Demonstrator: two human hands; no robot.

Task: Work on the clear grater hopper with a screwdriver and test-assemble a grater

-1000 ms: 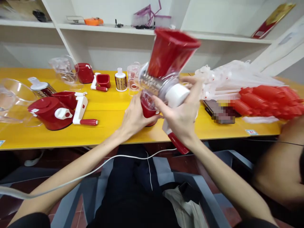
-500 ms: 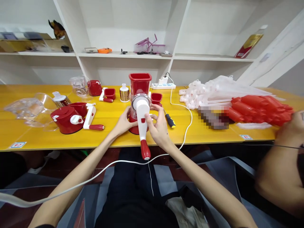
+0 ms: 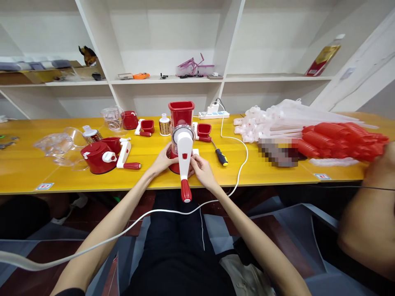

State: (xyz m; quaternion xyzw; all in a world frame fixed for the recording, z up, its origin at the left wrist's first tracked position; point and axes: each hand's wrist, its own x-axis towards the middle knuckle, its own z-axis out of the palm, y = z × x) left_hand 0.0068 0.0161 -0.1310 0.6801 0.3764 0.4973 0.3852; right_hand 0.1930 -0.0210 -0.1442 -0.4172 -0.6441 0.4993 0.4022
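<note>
Yellow table [image 3: 37, 164], white shelves [image 3: 166, 80] (cluttered)

The red-and-white rotary grater [image 3: 182, 139] is showing glossy, smooth plastic, with a clear plastic drum housing behind its white crank. The yellow tabletop [image 3: 154, 174] is gleaming like smooth laminate. The loose drum [image 3: 164, 126] is glinting as perforated metal. The screwdriver [image 3: 221, 156] is wearing a matt black-and-yellow grip. The bags [image 3: 277, 115] are looking like thin, crinkled film.
</note>
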